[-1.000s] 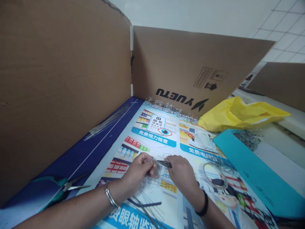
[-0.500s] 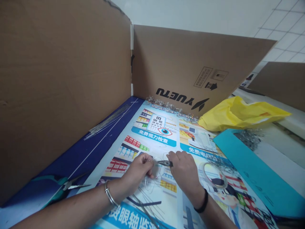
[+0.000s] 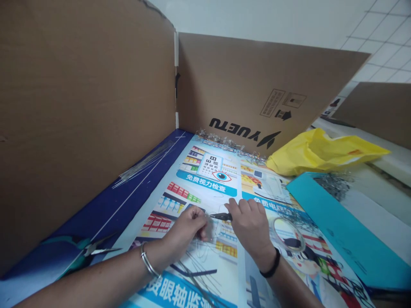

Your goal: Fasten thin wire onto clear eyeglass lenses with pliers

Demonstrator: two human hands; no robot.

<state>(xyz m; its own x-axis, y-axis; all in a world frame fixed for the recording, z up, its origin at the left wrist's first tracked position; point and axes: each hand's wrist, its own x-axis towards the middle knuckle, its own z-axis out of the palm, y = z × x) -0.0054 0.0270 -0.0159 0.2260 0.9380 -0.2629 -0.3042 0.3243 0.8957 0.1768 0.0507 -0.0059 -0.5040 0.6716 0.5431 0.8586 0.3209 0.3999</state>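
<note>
My left hand (image 3: 192,222) is closed in a pinch on thin wire, which loops down below the fingers and is hard to follow. In my right hand (image 3: 250,224) is a pair of pliers (image 3: 221,216), its dark narrow jaws pointing left at the left fingertips. Whether the jaws touch the wire I cannot tell. The handles are hidden inside the fist. Under the hands lie several loose wires (image 3: 205,273) on a printed poster (image 3: 205,203). A dark flat strip (image 3: 192,272) rests beneath those wires.
Teal-handled cutters (image 3: 85,250) lie at the left, with straight wires (image 3: 144,164) farther back. Cardboard walls (image 3: 244,77) stand behind and left. Small wire pieces (image 3: 224,141) line the back. To the right are a tape roll (image 3: 289,234), a teal box (image 3: 346,231) and a yellow bag (image 3: 321,152).
The right hand has turned slightly, and the pliers with it, so their jaws look narrower. My left hand stays nearly still with its pinch kept.
</note>
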